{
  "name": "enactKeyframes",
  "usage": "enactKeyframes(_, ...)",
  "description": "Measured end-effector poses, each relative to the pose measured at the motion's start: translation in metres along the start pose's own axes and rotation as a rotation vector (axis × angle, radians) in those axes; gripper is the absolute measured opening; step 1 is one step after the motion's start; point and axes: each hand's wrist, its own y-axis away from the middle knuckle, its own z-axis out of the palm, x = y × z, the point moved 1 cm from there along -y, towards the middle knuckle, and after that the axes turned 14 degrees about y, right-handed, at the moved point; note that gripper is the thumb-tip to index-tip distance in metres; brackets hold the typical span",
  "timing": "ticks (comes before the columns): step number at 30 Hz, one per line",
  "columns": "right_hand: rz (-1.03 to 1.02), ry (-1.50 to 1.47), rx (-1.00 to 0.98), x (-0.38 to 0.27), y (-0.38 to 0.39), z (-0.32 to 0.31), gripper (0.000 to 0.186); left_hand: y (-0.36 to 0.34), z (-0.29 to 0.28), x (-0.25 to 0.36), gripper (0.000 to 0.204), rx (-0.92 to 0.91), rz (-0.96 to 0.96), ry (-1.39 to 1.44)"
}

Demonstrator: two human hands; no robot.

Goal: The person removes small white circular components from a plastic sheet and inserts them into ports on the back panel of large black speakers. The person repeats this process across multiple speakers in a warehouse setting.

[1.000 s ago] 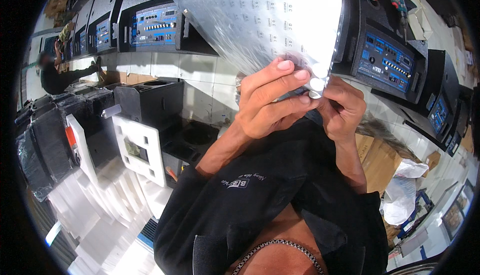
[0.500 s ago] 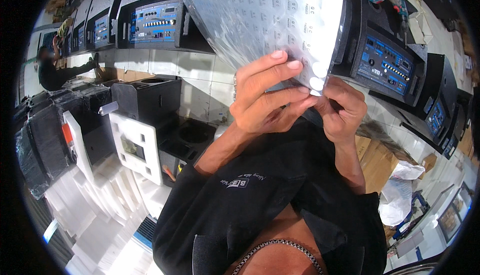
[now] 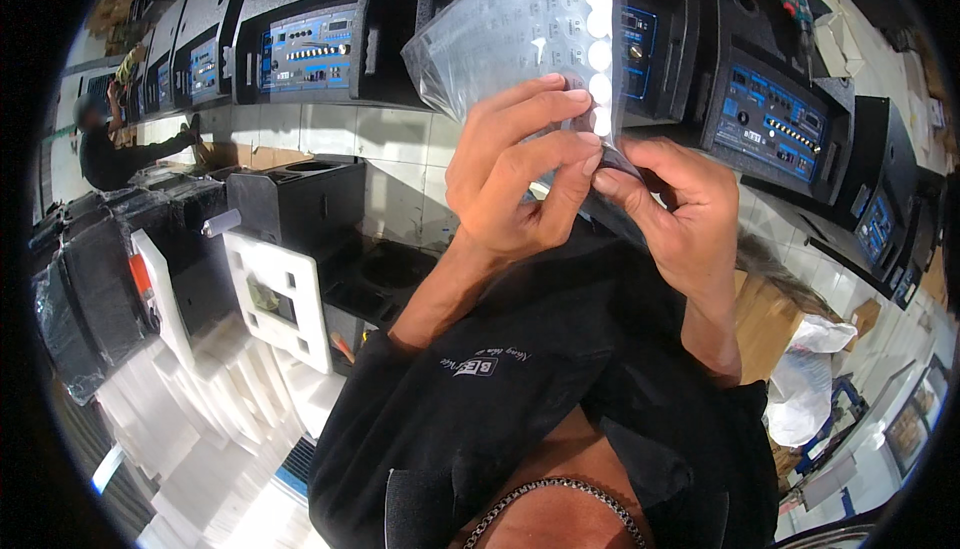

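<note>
A thin translucent plastic bag or sheet (image 3: 500, 24) with rows of small printed labels and bright round white dots along its right edge is raised in front of me. My left hand (image 3: 515, 164) grips its lower part, fingers lying across the front and thumb near the bottom corner. My right hand (image 3: 680, 219) pinches that same lower corner from the right, thumb and forefinger close to my left thumb. Whether a single label is between the fingertips is too small to tell.
Black speaker cabinets with blue panels (image 3: 770, 124) line the top and right. A cordless drill (image 3: 800, 9) lies top right. White foam pieces (image 3: 275, 299), wrapped black boxes (image 3: 80, 289) and cartons (image 3: 755, 319) surround me. Another person (image 3: 120, 149) in dark clothes is at the far left.
The sheet has shifted left and turned, showing more white dots along its edge. My left hand moved slightly up and left; my right thumb came leftward to the corner.
</note>
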Motion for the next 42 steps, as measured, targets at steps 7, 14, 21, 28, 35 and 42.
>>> enactKeyframes(7, -0.030, -0.039, -0.042, 0.001, -0.001, -0.005, 0.025, -0.009, -0.006, 0.002, 0.028, -0.130, 0.045, -0.078)
enactKeyframes(14, -0.059, 0.043, -0.016, -0.003, 0.003, -0.010, 0.022, -0.010, -0.002, -0.001, 0.031, -0.149, 0.028, -0.041)
enactKeyframes(21, -0.047, 0.070, 0.075, -0.008, 0.004, -0.009, 0.015, -0.010, -0.004, 0.006, 0.025, -0.199, -0.011, -0.010)
enactKeyframes(28, -0.042, 0.058, 0.072, -0.005, 0.006, -0.009, 0.012, -0.012, -0.005, 0.008, 0.020, -0.229, -0.045, 0.068)
enactKeyframes(35, -0.081, 0.039, 0.078, -0.001, 0.009, -0.006, 0.013, -0.015, -0.009, 0.013, 0.020, -0.299, -0.101, 0.105)
enactKeyframes(42, -0.099, 0.088, 0.037, -0.002, 0.008, -0.008, 0.014, -0.016, -0.014, 0.013, 0.019, -0.328, -0.086, 0.076)
